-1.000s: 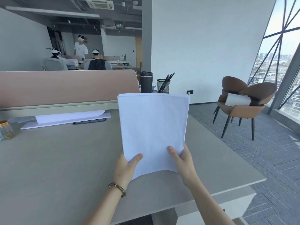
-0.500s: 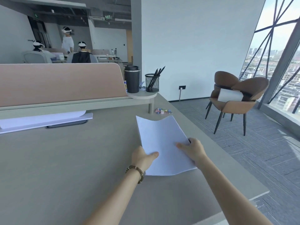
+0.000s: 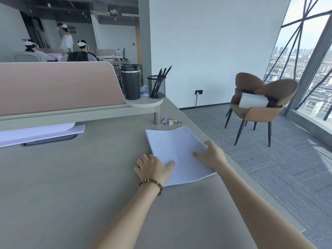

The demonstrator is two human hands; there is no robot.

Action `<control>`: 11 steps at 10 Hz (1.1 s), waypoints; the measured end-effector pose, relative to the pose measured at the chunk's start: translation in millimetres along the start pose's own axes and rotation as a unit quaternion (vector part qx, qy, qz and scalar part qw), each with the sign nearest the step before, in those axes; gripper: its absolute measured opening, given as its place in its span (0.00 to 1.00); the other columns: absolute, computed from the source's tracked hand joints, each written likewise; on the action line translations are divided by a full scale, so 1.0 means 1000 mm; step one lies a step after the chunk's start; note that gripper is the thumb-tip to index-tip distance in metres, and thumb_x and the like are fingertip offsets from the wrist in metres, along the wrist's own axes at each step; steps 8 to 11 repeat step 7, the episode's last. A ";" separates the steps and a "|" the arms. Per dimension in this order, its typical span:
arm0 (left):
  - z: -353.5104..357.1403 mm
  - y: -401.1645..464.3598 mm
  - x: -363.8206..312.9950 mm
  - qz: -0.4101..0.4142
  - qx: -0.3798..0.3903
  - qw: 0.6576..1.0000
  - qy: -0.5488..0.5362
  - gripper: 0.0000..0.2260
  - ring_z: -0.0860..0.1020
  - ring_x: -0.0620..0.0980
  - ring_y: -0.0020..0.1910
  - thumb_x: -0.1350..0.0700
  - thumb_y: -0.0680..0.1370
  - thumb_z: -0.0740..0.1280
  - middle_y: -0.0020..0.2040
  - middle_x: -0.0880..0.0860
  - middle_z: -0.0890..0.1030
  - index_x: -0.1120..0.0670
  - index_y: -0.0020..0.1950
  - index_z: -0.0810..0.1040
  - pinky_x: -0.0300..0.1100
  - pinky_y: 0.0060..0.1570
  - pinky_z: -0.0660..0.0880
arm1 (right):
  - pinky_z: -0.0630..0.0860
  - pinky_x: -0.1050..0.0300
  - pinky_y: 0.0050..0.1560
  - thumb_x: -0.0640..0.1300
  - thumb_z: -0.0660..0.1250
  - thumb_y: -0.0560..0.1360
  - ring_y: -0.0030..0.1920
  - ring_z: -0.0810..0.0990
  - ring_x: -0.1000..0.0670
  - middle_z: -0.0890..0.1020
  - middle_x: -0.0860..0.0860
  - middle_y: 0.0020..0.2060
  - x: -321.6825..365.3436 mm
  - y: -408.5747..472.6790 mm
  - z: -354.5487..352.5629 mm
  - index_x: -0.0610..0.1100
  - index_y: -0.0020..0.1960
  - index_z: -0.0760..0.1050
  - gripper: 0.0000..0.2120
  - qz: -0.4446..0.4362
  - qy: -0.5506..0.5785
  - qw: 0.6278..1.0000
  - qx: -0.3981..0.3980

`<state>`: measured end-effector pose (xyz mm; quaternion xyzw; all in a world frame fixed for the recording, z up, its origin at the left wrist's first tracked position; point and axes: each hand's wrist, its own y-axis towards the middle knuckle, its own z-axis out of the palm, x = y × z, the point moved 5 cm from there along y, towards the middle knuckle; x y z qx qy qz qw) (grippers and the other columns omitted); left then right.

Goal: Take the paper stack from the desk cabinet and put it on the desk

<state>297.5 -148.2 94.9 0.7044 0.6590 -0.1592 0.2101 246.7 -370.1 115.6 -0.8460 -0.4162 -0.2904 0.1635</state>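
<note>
Paper stack [image 3: 177, 148] on desk [image 3: 71, 177]; two hands touching

Paper stack [image 3: 177, 151], upright at frame centre a second ago, now flat on counter [image 3: 71, 177] right of centre. Left hand [image 3: 152, 167] and right hand [image 3: 211, 155] went from pinching bottom edge to resting on top.

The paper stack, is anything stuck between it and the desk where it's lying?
Nothing visible. The paper stack lies flat on the bare desk, both hands resting on it: left hand, right hand. The coloured clips sit apart, beyond its far edge.
</note>
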 end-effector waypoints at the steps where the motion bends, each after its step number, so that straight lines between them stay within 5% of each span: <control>1: 0.004 -0.002 -0.002 0.008 -0.023 0.999 0.033 0.33 0.69 0.57 0.63 0.31 0.69 0.64 0.60 0.54 0.73 0.58 0.58 0.74 0.51 0.60 0.65 | 0.70 0.48 0.65 0.56 0.70 0.73 0.72 0.70 0.42 0.76 0.45 0.69 -0.003 0.003 -0.001 0.45 0.76 0.62 0.36 -0.009 -0.020 1.000 -0.002; 4: 0.002 -0.003 -0.004 -0.006 0.011 0.999 0.031 0.33 0.68 0.58 0.66 0.31 0.75 0.56 0.63 0.56 0.72 0.58 0.63 0.72 0.52 0.64 0.63 | 0.68 0.47 0.66 0.61 0.63 0.76 0.68 0.72 0.40 0.76 0.44 0.66 0.006 -0.003 -0.003 0.46 0.71 0.68 0.29 -0.075 -0.188 0.978 -0.055; 7: -0.054 -0.018 -0.012 0.087 -0.026 0.990 -0.103 0.30 0.62 0.59 0.73 0.39 0.76 0.64 0.70 0.59 0.69 0.58 0.69 0.68 0.52 0.71 0.63 | 0.70 0.47 0.65 0.56 0.65 0.79 0.68 0.74 0.41 0.75 0.44 0.68 0.046 -0.053 -0.045 0.45 0.73 0.69 0.27 -0.143 -0.049 0.982 -0.117; 11: -0.054 -0.018 -0.012 0.087 -0.026 0.990 -0.103 0.30 0.62 0.59 0.73 0.39 0.76 0.64 0.70 0.59 0.69 0.58 0.69 0.68 0.52 0.71 0.63 | 0.70 0.47 0.65 0.56 0.65 0.79 0.68 0.74 0.41 0.75 0.44 0.68 0.046 -0.053 -0.045 0.45 0.73 0.69 0.27 -0.143 -0.049 0.982 -0.117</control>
